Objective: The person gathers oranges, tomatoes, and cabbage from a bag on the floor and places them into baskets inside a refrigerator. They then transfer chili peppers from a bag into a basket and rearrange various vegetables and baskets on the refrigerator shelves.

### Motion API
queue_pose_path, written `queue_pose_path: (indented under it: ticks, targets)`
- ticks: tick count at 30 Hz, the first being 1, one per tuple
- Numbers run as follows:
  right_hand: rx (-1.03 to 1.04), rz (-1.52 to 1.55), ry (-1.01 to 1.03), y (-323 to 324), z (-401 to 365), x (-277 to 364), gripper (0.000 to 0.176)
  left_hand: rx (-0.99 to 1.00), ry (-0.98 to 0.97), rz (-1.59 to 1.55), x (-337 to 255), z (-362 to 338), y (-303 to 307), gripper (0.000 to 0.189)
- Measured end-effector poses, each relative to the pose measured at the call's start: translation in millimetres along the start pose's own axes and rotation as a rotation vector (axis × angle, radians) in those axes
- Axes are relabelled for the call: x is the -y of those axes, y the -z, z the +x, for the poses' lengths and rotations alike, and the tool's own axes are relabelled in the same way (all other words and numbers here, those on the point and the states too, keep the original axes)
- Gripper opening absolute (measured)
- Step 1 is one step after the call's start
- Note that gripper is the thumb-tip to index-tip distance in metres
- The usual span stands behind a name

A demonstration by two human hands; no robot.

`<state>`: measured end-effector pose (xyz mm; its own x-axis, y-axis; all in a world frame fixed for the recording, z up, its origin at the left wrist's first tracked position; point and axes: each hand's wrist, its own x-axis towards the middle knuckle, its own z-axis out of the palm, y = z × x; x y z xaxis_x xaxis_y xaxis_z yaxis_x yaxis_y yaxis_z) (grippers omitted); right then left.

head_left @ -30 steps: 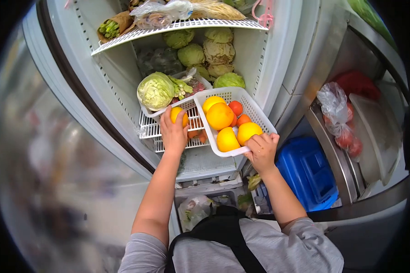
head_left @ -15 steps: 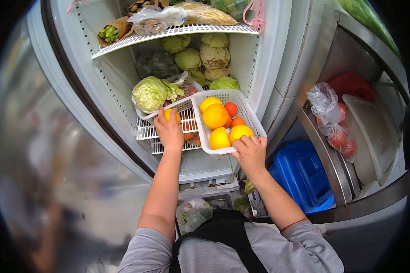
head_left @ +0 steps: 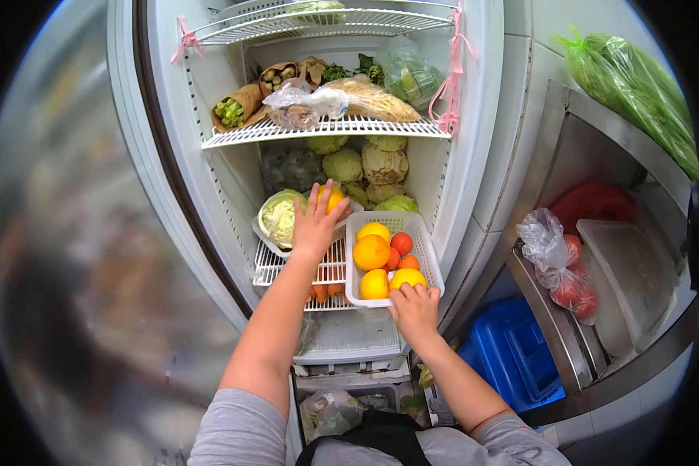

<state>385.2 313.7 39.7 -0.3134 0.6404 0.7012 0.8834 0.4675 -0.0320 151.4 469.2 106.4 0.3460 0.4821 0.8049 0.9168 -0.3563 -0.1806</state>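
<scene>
My left hand point(head_left: 317, 227) reaches over the left basket, its fingers spread around a yellow-orange fruit point(head_left: 334, 199). A cut cabbage point(head_left: 278, 220) lies in that basket, just left of the hand. Beside it, a white perforated basket point(head_left: 431, 247) holds several yellow-orange fruits point(head_left: 371, 252) and red tomatoes point(head_left: 401, 243). My right hand point(head_left: 415, 312) is closed on its front right rim, fingertips by a yellow fruit point(head_left: 408, 279). The left palm's underside is hidden.
Wire shelf point(head_left: 334, 133) above carries wrapped vegetables. Cabbages point(head_left: 384, 165) fill the back; carrots point(head_left: 322, 293) lie below. At right stand a metal rack point(head_left: 547, 311), bagged tomatoes point(head_left: 573, 293) and a blue container point(head_left: 512, 353). The fridge's left side edge point(head_left: 180, 186) is close.
The view has tilted up, showing more upper shelf. My left hand has carried the fruit back and right, over the left basket. My right hand stays on the basket rim.
</scene>
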Motion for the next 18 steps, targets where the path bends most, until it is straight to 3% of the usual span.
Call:
queue_pose_path:
  ticks: [2,3,4,7,12,14,18]
  targets:
    - [-0.009,-0.008,-0.029,-6.3,1.0,4.5,0.023,0.655,0.140,0.163,-13.5,24.6,14.2,0.058]
    - [-0.015,-0.006,-0.037,-6.5,4.3,6.4,0.021,0.771,0.172,0.188,-22.9,37.6,16.6,0.047]
    - [-0.019,-0.003,-0.040,-7.0,5.6,9.6,0.020,0.775,0.168,0.176,-19.7,39.7,1.0,0.047]
    - [-0.026,0.008,-0.019,-11.5,3.0,20.4,0.017,0.525,0.124,0.059,-7.7,35.2,-37.8,0.046]
    - [-0.073,0.063,0.019,-9.5,5.9,18.1,0.031,0.494,0.079,-0.024,-0.5,31.7,-65.2,0.043]
    - [-0.039,0.061,0.008,-11.6,3.5,14.6,0.032,0.673,0.023,-0.026,6.3,41.8,-63.0,0.048]
    - [-0.039,0.058,0.046,-11.0,-4.5,0.2,0.029,0.664,-0.054,0.043,-35.2,51.3,2.7,0.059]
